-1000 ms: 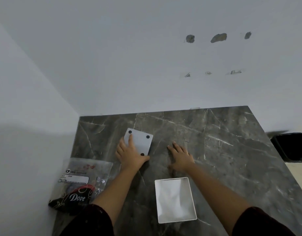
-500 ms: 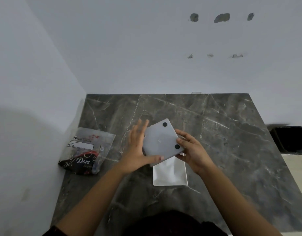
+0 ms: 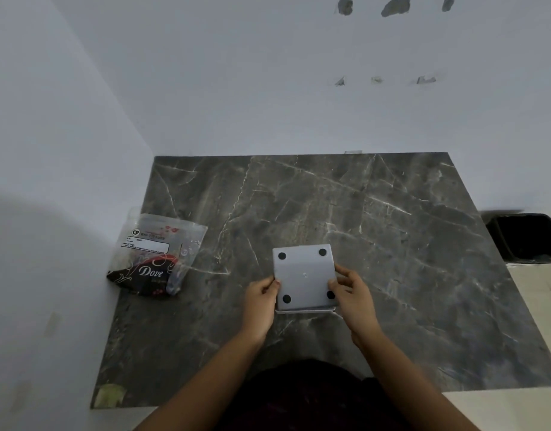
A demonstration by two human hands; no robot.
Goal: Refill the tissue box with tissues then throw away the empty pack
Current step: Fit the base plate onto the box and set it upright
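A grey square base panel (image 3: 303,276) with a black foot pad at each corner lies flat over the white tissue box, of which only a thin front rim (image 3: 305,311) shows. My left hand (image 3: 260,298) grips the panel's left edge and my right hand (image 3: 352,295) grips its right edge. The tissue pack (image 3: 157,255), a clear plastic bag with a dark "Dove" print, lies flat and looks empty at the table's left edge by the wall.
The dark marble table (image 3: 377,231) fills the corner, with white walls at its back and left. A black bin (image 3: 526,236) stands on the floor past the table's right edge. Pale floor tiles (image 3: 538,300) show to the right.
My left hand picked the grey panel off the table, both hands carried it toward me, and it now sits over the white box. The camera has tilted down.
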